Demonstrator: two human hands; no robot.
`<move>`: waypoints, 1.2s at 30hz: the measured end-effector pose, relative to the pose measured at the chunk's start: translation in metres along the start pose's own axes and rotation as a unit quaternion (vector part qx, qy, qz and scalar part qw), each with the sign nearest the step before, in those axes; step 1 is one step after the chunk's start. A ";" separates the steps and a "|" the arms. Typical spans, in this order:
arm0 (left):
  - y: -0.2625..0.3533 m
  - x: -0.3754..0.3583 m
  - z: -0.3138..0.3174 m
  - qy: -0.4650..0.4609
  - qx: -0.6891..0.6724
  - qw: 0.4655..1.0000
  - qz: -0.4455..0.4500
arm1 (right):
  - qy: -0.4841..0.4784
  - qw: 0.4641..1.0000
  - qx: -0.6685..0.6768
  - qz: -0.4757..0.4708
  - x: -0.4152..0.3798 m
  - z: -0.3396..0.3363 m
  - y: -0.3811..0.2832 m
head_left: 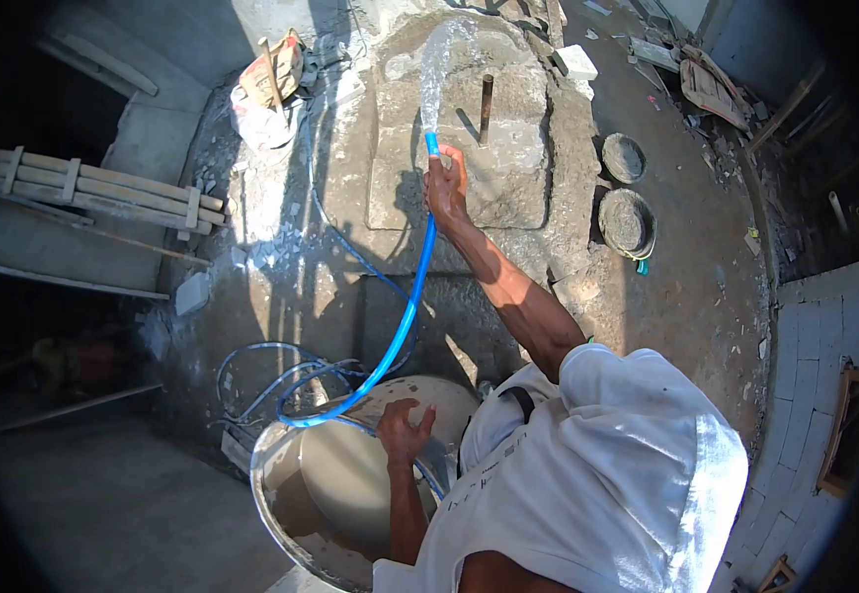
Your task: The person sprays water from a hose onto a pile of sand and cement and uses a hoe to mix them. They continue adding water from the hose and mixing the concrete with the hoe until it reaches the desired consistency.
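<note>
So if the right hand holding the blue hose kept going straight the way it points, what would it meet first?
Probably the wet concrete slab that the water is spraying on. The right hand aims the blue hose up that way; the upright metal rod stands slightly right of that line. Depth is unclear.

2 round pans (627, 222) lie right; bamboo ladder (93, 186) lies left.

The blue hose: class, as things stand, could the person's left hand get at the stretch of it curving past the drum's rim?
Probably yes. The left hand hovers open above the drum, with the blue hose curving close by and nothing between them.
</note>
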State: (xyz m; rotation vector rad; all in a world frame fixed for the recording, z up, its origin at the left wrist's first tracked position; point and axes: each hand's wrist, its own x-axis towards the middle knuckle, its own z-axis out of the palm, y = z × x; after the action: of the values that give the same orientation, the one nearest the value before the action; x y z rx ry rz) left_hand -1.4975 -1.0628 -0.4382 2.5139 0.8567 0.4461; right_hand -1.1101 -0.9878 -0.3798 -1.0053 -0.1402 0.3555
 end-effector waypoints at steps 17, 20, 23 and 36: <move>0.000 0.000 0.002 0.010 -0.014 1.000 -0.006 | -0.027 0.996 -0.072 -0.048 0.013 0.011 0.009; 0.000 0.000 0.001 0.000 -0.001 1.000 -0.015 | -0.032 0.997 -0.058 -0.039 0.011 0.012 0.005; 0.000 0.000 0.000 0.006 -0.012 1.000 -0.011 | -0.026 0.997 -0.069 -0.038 0.010 0.015 0.004; -0.002 0.000 0.002 -0.019 -0.003 1.000 -0.018 | -0.043 0.992 -0.089 -0.074 0.016 0.024 0.019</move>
State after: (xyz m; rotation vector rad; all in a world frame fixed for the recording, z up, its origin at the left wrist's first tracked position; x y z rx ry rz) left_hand -1.4980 -1.0619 -0.4407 2.4895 0.8837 0.3865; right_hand -1.1061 -0.9538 -0.3842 -1.1479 -0.3275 0.2550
